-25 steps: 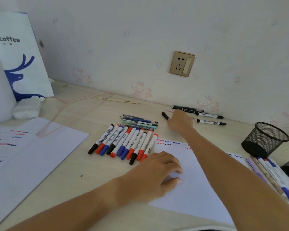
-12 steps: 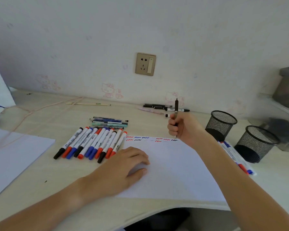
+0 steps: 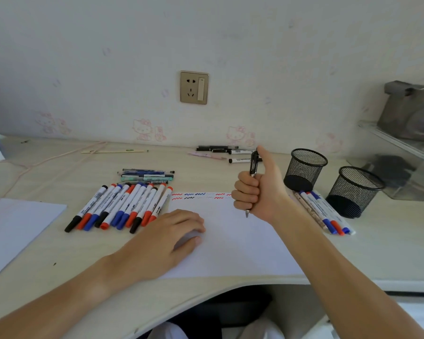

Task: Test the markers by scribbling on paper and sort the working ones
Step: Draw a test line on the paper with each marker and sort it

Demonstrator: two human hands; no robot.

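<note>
My right hand [image 3: 257, 192] grips a black click pen [image 3: 253, 165] upright in a fist, thumb raised by its top, tip pointing down just over the white paper [image 3: 230, 245]. The sheet carries short red, blue and black scribbles [image 3: 198, 195] along its far edge. My left hand [image 3: 167, 238] rests flat on the paper's left side. A row of several red, blue and black capped markers [image 3: 123, 206] lies left of the sheet, with a few thinner pens [image 3: 147, 176] behind it.
Two black mesh pen cups [image 3: 305, 168] [image 3: 354, 190] stand at the right, with several markers [image 3: 324, 211] lying beside them. More pens [image 3: 228, 152] lie near the wall. A second sheet [image 3: 12, 228] lies at the left, a clear tray [image 3: 402, 157] at far right.
My right hand picked up the black pen from near the wall, brought it over the paper, and now holds it in a fist with thumb raised. The view swung to the right.
</note>
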